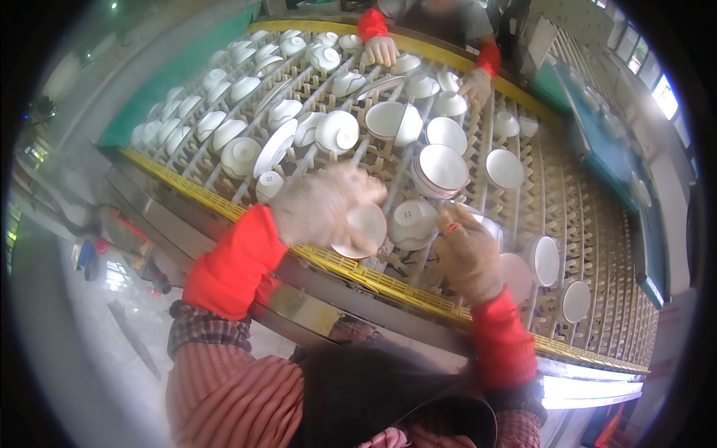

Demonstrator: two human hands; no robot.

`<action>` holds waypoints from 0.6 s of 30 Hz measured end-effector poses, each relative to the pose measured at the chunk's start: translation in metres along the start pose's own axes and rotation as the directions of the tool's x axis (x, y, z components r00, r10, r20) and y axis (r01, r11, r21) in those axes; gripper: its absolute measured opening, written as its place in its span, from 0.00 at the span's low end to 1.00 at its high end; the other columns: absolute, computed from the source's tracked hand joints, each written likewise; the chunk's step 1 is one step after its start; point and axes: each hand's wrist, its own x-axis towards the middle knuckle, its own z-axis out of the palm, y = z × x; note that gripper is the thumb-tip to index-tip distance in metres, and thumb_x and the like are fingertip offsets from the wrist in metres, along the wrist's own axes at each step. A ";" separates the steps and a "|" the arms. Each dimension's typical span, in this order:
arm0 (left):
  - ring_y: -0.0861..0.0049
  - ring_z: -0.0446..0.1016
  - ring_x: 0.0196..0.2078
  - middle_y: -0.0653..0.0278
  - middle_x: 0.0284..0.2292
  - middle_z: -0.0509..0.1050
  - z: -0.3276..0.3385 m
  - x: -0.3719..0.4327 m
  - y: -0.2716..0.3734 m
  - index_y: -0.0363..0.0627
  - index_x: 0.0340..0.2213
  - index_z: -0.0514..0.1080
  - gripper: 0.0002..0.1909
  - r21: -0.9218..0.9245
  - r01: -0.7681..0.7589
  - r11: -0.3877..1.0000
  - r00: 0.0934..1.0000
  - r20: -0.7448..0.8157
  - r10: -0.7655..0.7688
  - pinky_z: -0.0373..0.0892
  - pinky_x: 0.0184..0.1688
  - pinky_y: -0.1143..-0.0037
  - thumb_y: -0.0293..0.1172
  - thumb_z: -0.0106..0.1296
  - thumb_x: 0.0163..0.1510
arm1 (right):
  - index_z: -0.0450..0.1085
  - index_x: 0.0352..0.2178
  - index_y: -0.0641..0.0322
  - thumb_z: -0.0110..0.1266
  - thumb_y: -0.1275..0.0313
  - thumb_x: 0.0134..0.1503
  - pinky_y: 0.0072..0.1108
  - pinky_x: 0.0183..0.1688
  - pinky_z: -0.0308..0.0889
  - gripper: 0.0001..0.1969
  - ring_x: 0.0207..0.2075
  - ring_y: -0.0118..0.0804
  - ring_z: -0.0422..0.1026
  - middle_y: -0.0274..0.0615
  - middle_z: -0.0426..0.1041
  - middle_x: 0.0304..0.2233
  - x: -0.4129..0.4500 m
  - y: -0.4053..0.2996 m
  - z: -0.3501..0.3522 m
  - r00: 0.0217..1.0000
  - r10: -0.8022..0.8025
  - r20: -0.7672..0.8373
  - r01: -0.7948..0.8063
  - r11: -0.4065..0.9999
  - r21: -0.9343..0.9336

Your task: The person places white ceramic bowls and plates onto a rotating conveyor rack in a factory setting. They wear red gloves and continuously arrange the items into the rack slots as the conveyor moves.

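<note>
Gloved and blurred, my left hand (330, 204) reaches over the pegged conveyor belt (392, 263), its fingers around a small white bowl (371, 224) with a brown rim. My right hand (469, 252), gloved too, is at a white dish (488, 225) that it partly hides; its exact hold cannot be told. Between the hands a white bowl (413, 221) lies bottom up. Just beyond stands a stack of white bowls (442, 169). Left of the stack, another white bowl (337, 132) rests tilted with its foot showing.
Many overturned white bowls (213, 124) cover the belt's left part. Across the belt, a co-worker's gloved hands (382, 50) touch the ware. A yellow edge guard (358, 273) runs along the near side. Several bowls (543, 261) stand on edge at the right, and a teal panel (594, 134) lies beyond.
</note>
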 end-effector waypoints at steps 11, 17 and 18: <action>0.45 0.74 0.61 0.41 0.51 0.77 0.014 0.011 0.020 0.32 0.58 0.76 0.48 0.179 -0.028 0.983 0.986 0.165 -0.001 0.70 0.67 0.53 0.60 0.74 0.48 | 0.74 0.58 0.68 0.69 0.72 0.58 0.52 0.77 0.61 0.27 0.55 0.67 0.80 0.58 0.83 0.52 -0.010 0.025 -0.028 0.990 0.117 -0.078 -0.126 0.985 -0.120; 0.52 0.85 0.44 0.44 0.37 0.85 0.010 0.012 0.012 0.38 0.39 0.86 0.26 0.085 0.356 0.931 0.881 0.303 -0.364 0.79 0.51 0.59 0.54 0.64 0.60 | 0.76 0.59 0.69 0.71 0.66 0.57 0.50 0.76 0.62 0.30 0.56 0.64 0.80 0.62 0.83 0.52 0.044 0.037 -0.013 0.999 0.006 -0.046 -0.019 0.959 -0.282; 0.56 0.86 0.36 0.46 0.36 0.85 -0.004 0.010 0.015 0.38 0.36 0.87 0.26 -0.033 0.488 0.872 0.843 0.276 -0.461 0.80 0.44 0.60 0.54 0.63 0.62 | 0.80 0.54 0.70 0.71 0.62 0.57 0.46 0.75 0.64 0.28 0.55 0.64 0.80 0.65 0.83 0.50 0.055 0.040 -0.005 1.000 0.022 0.022 -0.016 0.964 -0.264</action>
